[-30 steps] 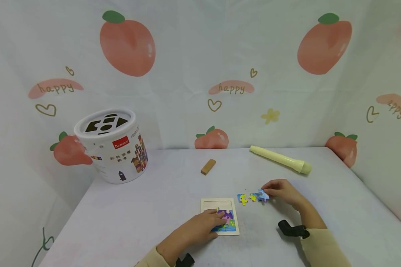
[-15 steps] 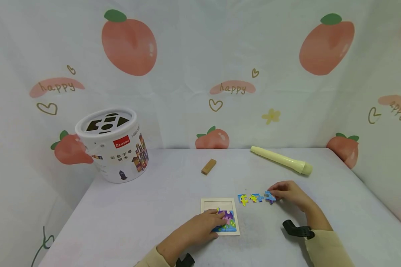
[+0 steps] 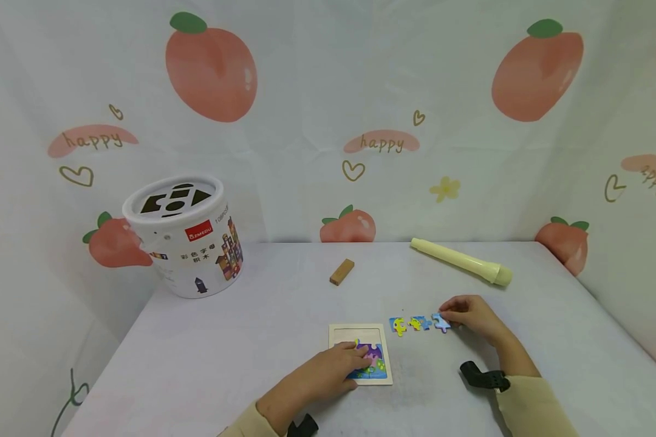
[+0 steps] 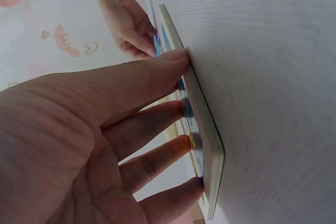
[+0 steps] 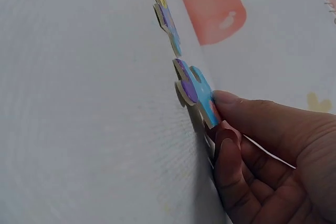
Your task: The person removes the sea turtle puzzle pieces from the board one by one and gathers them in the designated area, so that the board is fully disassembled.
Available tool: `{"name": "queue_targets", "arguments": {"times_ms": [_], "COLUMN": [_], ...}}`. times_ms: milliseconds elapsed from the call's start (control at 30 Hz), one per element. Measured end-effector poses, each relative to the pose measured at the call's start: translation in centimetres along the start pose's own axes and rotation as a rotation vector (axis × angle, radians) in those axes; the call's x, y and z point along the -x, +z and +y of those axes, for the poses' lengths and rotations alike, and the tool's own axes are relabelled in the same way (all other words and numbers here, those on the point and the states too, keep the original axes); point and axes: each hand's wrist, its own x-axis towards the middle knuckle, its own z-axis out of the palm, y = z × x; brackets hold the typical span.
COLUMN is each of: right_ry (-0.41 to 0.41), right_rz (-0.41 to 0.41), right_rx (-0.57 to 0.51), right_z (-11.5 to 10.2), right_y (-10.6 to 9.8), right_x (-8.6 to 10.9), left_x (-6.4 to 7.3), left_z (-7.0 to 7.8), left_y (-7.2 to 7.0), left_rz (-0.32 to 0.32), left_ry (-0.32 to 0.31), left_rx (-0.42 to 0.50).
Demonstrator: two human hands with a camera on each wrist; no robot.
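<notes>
My left hand (image 3: 328, 369) lies on a small wooden jigsaw tray (image 3: 375, 382), fingers spread over the colourful pieces inside and hiding its left part. In the left wrist view, the thumb touches the edge of the tray (image 4: 210, 148) and the fingertips touch the picture. To the right, my right hand (image 3: 474, 317) pinches a blue jigsaw piece (image 3: 440, 323) between thumb and fingers. The right wrist view has this blue and purple piece (image 5: 198, 90) tilted, just off or touching the tabletop; I cannot tell which. Loose jigsaw pieces (image 3: 398, 326) lie between the tray and that hand.
Behind the tray lies a small brown wooden block (image 3: 341, 272). A pale yellow microphone-shaped stick (image 3: 459, 261) is at the back right. A white bucket (image 3: 183, 243) with a shape-hole lid stands at the back left, by the printed curtain (image 3: 295, 152).
My right hand has moved the pinched blue piece slightly right, away from the other loose pieces, and its tilt has changed. The left hand stays on the tray.
</notes>
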Motion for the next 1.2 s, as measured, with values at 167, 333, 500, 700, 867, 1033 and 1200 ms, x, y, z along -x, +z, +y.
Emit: {"name": "queue_targets", "arguments": {"times_ms": [167,333,500,700,867,1033,1200], "right_ry": [0.006,0.023,0.029,0.022,0.023,0.028,0.032], "right_rz": [0.023,0.039,0.044,0.05,0.048,0.053,0.052], "right_rx": [0.008,0.011,0.008,0.016,0.024,0.038,0.049], "right_z": [0.05,0.04,0.01,-0.1,-0.11,-0.14,-0.23], "right_y": [-0.09,-0.14,-0.07,0.02,0.05,0.07,0.12], "right_x": [0.0,-0.04,-0.02,0.02,0.0,0.04,0.1], "left_x": [0.04,0.04,-0.04,-0.04,-0.04,-0.14,-0.19], "left_z": [0.08,0.12,0.14,0.1,0.08,0.02,-0.03], "left_y": [-0.12,-0.19,-0.21,-0.16,-0.14,-0.09,0.0], "left_rz": [-0.006,-0.011,-0.021,-0.023,-0.024,-0.03,-0.03], "left_ry": [-0.004,-0.006,-0.014,-0.016,-0.014,-0.019,-0.013], "left_rx": [0.001,0.005,0.006,0.006,0.005,0.011,0.005]}}
